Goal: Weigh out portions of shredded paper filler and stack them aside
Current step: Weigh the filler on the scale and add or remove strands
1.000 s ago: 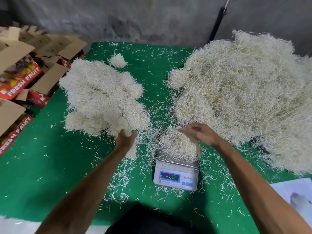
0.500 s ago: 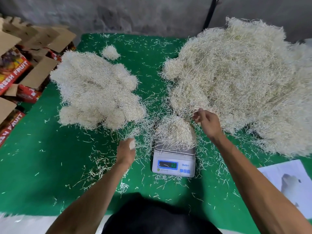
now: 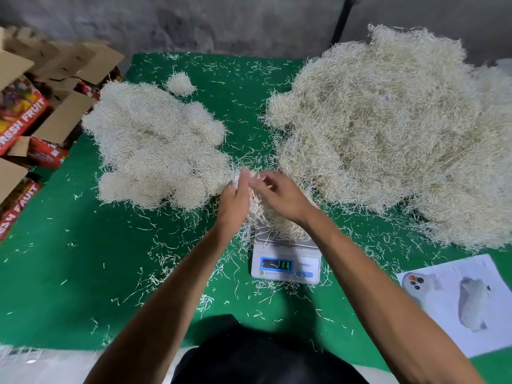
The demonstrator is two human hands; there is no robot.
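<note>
Left hand [image 3: 234, 202] and right hand [image 3: 279, 194] meet, fingers curled, forearms converging.

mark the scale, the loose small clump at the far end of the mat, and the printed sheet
digital scale [image 3: 285, 266], head view, front panel by the display.
small clump of shredded paper [image 3: 180, 84], head view, its middle.
printed sheet [image 3: 448, 300], head view, white area between the two pictures.

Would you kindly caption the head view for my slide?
Both hands, left and right, gather a shredded paper portion over the scale.
</note>
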